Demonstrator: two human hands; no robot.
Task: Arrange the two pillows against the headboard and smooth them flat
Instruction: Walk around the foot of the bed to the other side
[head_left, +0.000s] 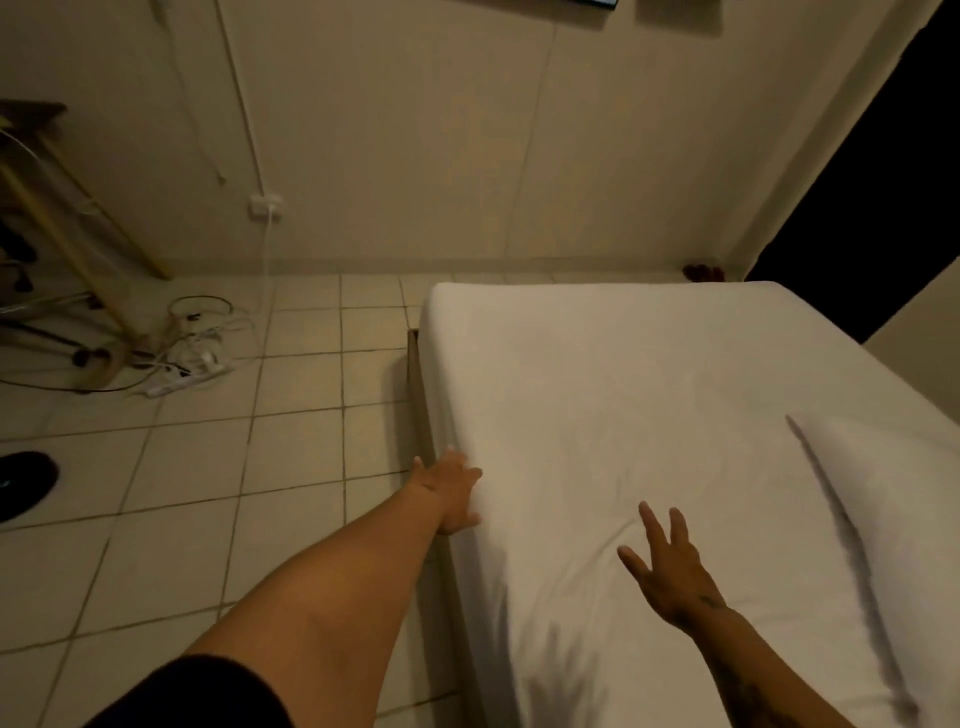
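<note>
Your left hand (451, 493) reaches out to the near edge of the bed (597, 395), its palm laid against the side of the white sheet (623, 364) where the sheet drops over the mattress; the fingers (470, 474) are spread loose and grip nothing. Your right hand (670, 571) is over the top of the sheet, closer to you, fingers splayed wide and empty; whether the palm touches the cloth cannot be told. Between your two hands the sheet shows soft creases. One white pillow (893, 545) lies at the right side of the bed, well to the right of your right hand, with a dark shadow line along its left edge; it runs out of view at the right, and only this one pillow can be seen. The bed's wooden frame (415, 374) shows as a narrow strip along the left side, just beside your left hand. Beyond it is the tiled floor (291, 405), with a white power strip (182, 382) and a tangle of cables near a wooden stand (67, 208) at the far left, and a dark object (23, 483) at the left edge. A wall socket (266, 206) sits low on the cream wall (415, 130) behind the bed.
</note>
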